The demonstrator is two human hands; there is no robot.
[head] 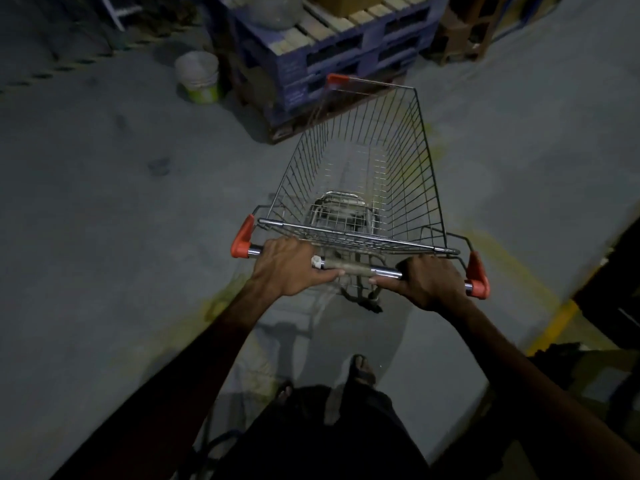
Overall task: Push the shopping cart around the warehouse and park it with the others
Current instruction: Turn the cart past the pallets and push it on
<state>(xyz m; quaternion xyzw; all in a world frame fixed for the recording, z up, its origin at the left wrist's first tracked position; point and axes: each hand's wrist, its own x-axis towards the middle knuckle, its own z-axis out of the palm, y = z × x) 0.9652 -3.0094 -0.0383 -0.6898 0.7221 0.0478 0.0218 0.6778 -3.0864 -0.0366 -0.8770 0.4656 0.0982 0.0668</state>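
A wire shopping cart (pixel 412 161) with red corner caps stands in front of me on the grey concrete floor, its basket empty. My left hand (pixel 289 266) grips the left part of the chrome handle bar (pixel 356 270). My right hand (pixel 427 282) grips the right part of the same bar. The cart's front end points at a stack of blue pallets and is close to it. No other carts are in sight.
A stack of blue pallets (pixel 311 60) with wooden slats stands right ahead of the cart's nose. A white and green bucket (pixel 199 77) sits on the floor to their left. Brown blocks (pixel 464 32) are at the upper right. Dark objects and a yellow floor line (pixel 554 323) lie at the right.
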